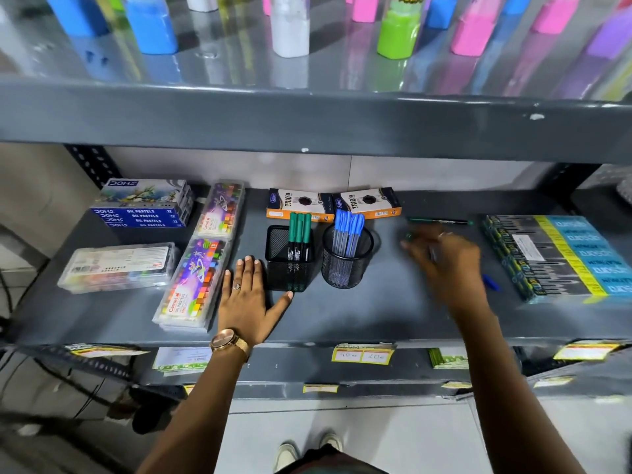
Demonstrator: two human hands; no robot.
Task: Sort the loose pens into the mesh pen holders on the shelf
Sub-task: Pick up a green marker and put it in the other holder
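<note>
A square black mesh holder (pixel 289 265) with several green pens stands mid-shelf. Right of it is a round mesh holder (pixel 345 265) with several blue pens. My left hand (pixel 248 295) lies flat and open on the shelf beside the square holder, thumb at its base. My right hand (pixel 444 261) is blurred, right of the round holder. Its fingers seem closed on a green pen (pixel 408 236) whose tip shows at the fingertips. Another green pen (pixel 439 221) lies loose behind the hand. A blue pen (pixel 491 282) lies partly hidden by my right wrist.
Two orange pencil boxes (pixel 333 203) lie behind the holders. Oil pastel boxes (pixel 205 254) and a clear marker case (pixel 118 266) fill the left side. A flat stack of pencil packs (pixel 561 254) is on the right. The upper shelf edge (pixel 307 121) overhangs.
</note>
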